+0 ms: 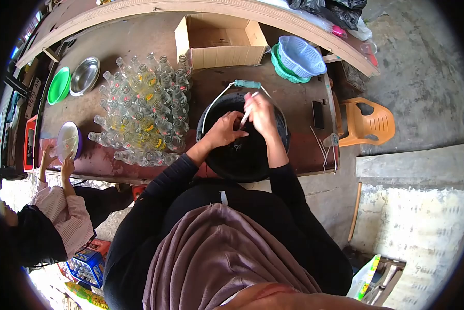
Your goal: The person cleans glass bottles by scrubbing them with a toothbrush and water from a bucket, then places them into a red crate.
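Note:
Both hands are over a black bucket (242, 165) with a wire handle and a turquoise grip. My right hand (262, 118) is closed around a thin white stick-like tool (246, 114) with a pink end at the top, its lower end slanting down towards the left fingers. Over the left part of the bucket, my left hand (225, 130) has its fingers curled in a pinch at the tool's lower end; what they hold I cannot make out. Several clear glass bottles (144, 103) stand in a dense group left of the bucket, with some lying along the front.
An open cardboard box (221, 54) sits behind the bucket. Blue and green plastic baskets (300, 56), a phone (318, 114) and thin sticks (322, 147) lie to the right. Bowls (85, 77) stand at left, where another person (61, 217) works at a basin (74, 135). An orange chair (369, 124) is beyond the table.

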A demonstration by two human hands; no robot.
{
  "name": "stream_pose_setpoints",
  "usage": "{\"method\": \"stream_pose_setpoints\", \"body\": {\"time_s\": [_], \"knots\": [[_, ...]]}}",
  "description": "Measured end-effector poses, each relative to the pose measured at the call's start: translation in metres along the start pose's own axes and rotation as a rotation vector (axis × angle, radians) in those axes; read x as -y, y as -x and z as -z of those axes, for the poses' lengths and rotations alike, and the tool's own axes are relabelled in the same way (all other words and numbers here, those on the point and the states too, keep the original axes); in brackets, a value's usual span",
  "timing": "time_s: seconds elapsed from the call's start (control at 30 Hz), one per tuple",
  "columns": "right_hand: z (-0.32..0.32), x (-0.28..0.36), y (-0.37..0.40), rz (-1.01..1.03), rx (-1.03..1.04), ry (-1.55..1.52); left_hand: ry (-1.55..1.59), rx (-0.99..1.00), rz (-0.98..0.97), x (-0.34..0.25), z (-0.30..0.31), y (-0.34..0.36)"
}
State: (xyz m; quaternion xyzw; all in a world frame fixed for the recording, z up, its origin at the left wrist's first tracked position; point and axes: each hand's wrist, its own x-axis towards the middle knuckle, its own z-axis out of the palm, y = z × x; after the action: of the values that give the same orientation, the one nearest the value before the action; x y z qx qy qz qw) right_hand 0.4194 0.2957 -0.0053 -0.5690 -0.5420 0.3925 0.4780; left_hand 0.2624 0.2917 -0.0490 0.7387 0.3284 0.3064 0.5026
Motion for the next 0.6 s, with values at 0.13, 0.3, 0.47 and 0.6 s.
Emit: {"method": "stream_pose_setpoints", "body": {"time_s": [0.13,0.3,0.47,0.6], "knots": [[0.003,0.004,-0.003,0.047,-0.134,-0.186,-0.014,0.044,0.017,0.011,-0.001,-0.004],[0.003,-0.006,0.0,-0.022,0.107,0.03,-0.159,0.011,-0.104,0.004,-0.002,-0.001],[0.02,0.006,-0.006,0.07,-0.261,-0.141,0.167,0.068,-0.059,0.008,-0.006,-0.004],[0.006,-0.006,0.004,-0.02,0.15,0.108,-0.196,0.097,-0.199,0.012,-0.004,-0.004]]}}
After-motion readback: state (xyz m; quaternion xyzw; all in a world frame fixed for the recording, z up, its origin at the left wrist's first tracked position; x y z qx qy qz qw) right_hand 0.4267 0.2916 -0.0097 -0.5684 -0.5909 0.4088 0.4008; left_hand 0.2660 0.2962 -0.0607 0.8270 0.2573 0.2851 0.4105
